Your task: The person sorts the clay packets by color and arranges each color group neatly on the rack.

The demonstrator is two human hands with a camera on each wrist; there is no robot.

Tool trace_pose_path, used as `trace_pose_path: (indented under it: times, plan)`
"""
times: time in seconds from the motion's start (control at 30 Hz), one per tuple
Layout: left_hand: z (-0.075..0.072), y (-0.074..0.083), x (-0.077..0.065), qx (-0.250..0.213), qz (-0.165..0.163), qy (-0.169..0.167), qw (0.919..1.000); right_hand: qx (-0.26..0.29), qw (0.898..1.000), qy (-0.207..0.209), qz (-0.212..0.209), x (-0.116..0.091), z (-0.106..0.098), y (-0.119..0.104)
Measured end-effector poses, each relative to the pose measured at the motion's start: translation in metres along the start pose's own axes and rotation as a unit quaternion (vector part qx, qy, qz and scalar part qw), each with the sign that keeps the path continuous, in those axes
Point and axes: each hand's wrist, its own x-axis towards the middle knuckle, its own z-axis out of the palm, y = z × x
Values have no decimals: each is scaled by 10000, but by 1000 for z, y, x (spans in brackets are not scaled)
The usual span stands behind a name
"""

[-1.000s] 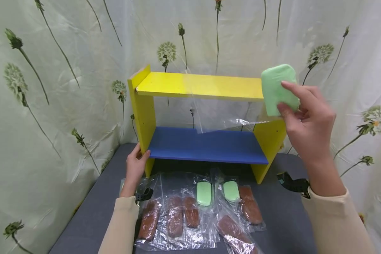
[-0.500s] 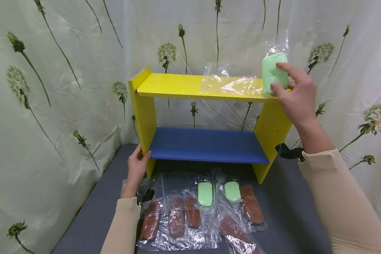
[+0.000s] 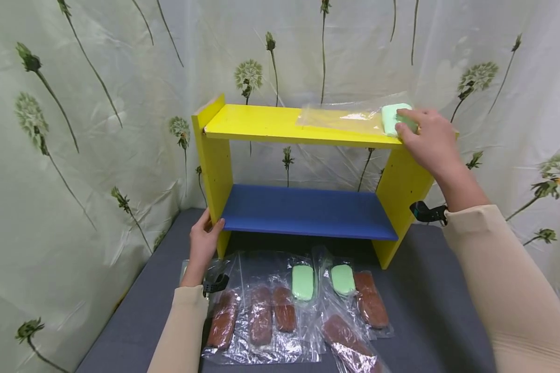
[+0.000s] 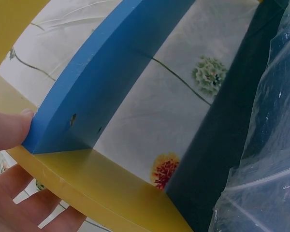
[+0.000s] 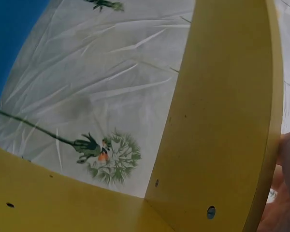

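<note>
My right hand (image 3: pixel 428 140) pinches a light green, soap-like block (image 3: pixel 390 118) inside a clear plastic bag (image 3: pixel 340 118). The block is at the right end of the yellow top board (image 3: pixel 261 120) of a small shelf unit, and the bag trails leftward over that board. In the right wrist view only part of the hand (image 5: pixel 282 193) shows beside a yellow board; the block is out of sight there. My left hand (image 3: pixel 203 243) grips the yellow left side panel (image 3: pixel 214 171), its thumb by the end of the blue board (image 3: pixel 308 210), as the left wrist view also shows.
On the dark grey table (image 3: pixel 429 311), before the shelf, lie several bagged reddish-brown bars (image 3: pixel 260 316) and two bagged green blocks (image 3: pixel 303 282), (image 3: pixel 343 280). A flower-printed curtain (image 3: pixel 98 155) hangs behind and to the left.
My right hand has moved left and down with the bagged green block, from above the shelf's right end to the top board. The left hand has stayed at the side panel.
</note>
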Motion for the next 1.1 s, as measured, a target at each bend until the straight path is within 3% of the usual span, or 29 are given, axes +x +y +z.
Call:
trace_pose_path:
  times: [0.3,0.47,0.67,0.87,1.0,1.1]
  plan:
    - [2,41,-11,49,-125,-154,9998,-901,9936,-649,-230,3,-3,-1]
    - [0,34,-9,28,-115,-85,9999,-912,9880,-1244,-73,4,-7,-4]
    - [-3,8,0,-105,-210,-100,9997,-942,9852,-1429,-81,6,-6,-6]
    - [-9,3,4,-82,-142,73,9998,-470,9924,-1078,-355,-1,-5,-10]
    - [-7,8,3,-69,-249,-88,9996,-162,9971,-419,-621,-26,-7,-11]
    - [-4,22,-3,-70,-329,-180,9993,-81,9957,-8,-918,-48,-6,-15]
